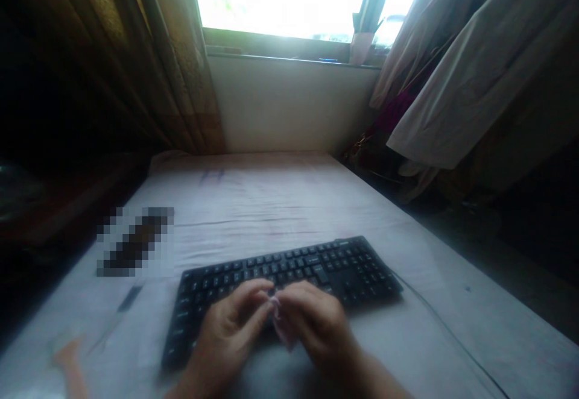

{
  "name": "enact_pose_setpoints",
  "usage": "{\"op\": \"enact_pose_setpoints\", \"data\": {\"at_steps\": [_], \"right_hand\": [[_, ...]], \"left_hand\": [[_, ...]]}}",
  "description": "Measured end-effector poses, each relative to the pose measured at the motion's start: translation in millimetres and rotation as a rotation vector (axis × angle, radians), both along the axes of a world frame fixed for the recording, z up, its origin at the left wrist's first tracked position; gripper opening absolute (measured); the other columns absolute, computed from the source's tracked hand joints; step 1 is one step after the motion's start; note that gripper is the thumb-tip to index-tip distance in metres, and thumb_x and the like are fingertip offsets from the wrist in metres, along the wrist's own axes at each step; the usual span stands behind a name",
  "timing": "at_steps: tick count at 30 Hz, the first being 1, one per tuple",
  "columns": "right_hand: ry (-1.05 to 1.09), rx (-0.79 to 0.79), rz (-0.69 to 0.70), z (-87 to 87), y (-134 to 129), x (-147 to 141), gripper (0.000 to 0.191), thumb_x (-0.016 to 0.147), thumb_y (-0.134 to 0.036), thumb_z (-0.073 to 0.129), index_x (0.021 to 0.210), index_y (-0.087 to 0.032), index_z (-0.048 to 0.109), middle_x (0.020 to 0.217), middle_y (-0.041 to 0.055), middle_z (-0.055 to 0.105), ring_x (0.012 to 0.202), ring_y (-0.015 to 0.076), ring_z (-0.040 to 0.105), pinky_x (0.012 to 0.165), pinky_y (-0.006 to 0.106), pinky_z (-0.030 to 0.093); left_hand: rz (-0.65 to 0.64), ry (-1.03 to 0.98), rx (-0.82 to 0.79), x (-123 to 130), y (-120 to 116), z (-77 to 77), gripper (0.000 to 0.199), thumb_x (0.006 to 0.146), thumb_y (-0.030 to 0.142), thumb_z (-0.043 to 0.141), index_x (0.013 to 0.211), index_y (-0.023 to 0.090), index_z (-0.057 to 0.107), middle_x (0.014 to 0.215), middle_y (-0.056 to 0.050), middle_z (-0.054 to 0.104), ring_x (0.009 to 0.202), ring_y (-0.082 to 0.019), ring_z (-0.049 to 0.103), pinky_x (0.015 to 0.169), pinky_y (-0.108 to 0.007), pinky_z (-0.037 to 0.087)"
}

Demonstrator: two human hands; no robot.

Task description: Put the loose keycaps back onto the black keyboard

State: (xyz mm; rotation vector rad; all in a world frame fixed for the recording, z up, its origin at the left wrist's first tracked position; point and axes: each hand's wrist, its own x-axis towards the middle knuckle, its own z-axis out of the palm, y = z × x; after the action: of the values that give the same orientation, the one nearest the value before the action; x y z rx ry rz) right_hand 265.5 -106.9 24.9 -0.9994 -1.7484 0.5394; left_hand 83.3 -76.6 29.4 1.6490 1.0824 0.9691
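A black keyboard lies at a slant on the pale bedsheet. Over its near edge, my left hand and my right hand meet fingertip to fingertip. Between them they pinch a small, crumpled, pinkish cloth, whose loose end hangs down beside my right fingers. Both hands are closed on it. They cover part of the keyboard's lower middle.
A cable runs from the keyboard toward the lower right. At left lie a pixelated dark item, a small dark strip and an orange-brown object. Curtains and hanging clothes flank the window.
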Motion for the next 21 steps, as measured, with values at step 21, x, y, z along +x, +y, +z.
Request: {"op": "enact_pose_setpoints", "data": {"at_steps": [21], "right_hand": [[-0.427, -0.064, -0.181, 17.1, 43.1, 22.4, 0.011, 0.093, -0.019, 0.058, 0.093, -0.019, 0.069, 0.085, 0.0047, 0.070, 0.076, 0.0160, 0.067, 0.072, 0.025, 0.051]], "left_hand": [[0.209, 0.653, 0.772, -94.3, 39.6, -10.8, 0.039, 0.092, 0.049, 0.050, 0.123, 0.027, 0.060, 0.117, -0.004, 0.071, 0.107, -0.023, 0.068, 0.095, -0.038, 0.055]]}}
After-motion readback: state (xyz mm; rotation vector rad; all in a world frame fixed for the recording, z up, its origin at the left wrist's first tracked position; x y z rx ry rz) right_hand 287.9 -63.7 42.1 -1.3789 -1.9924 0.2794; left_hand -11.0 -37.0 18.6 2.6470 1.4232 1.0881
